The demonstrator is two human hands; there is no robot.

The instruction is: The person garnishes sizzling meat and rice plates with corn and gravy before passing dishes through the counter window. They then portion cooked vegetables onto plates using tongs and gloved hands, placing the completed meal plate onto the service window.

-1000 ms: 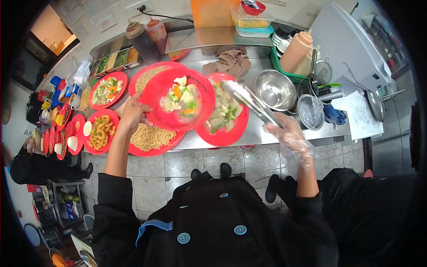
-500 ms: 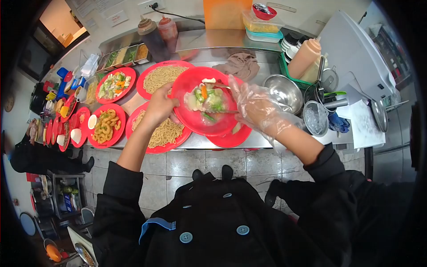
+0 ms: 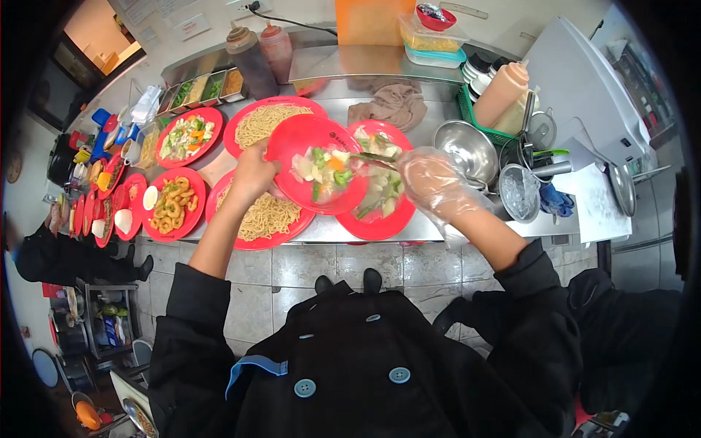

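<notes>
My left hand [image 3: 252, 171] grips the left rim of a red plate [image 3: 292, 135], raised and tilted to the right. Mixed vegetables [image 3: 321, 175], with broccoli and carrot pieces, lie on its lower part. My right hand [image 3: 434, 182], in a clear plastic glove, is closed around metal tongs [image 3: 376, 158]; their tips reach the vegetables at the plate's right edge. Beneath and to the right, another red plate [image 3: 380, 230] on the counter carries more vegetables, partly covered by the raised plate. Two red plates of noodles [image 3: 270, 219] sit beside and behind my left hand.
Fried rings [image 3: 174, 204] and a vegetable dish [image 3: 188, 137] stand on red plates at left. Sauce bottles [image 3: 252, 62] and a brown cloth [image 3: 391, 106] lie behind. To the right are a steel bowl [image 3: 466, 150] and an ice container [image 3: 518, 193]. Other people stand on both sides.
The held plate has shifted left and tilted, showing more of the lower plate and its vegetables. The tongs, spread around the vegetables before, are now closer together; my right hand moved slightly right.
</notes>
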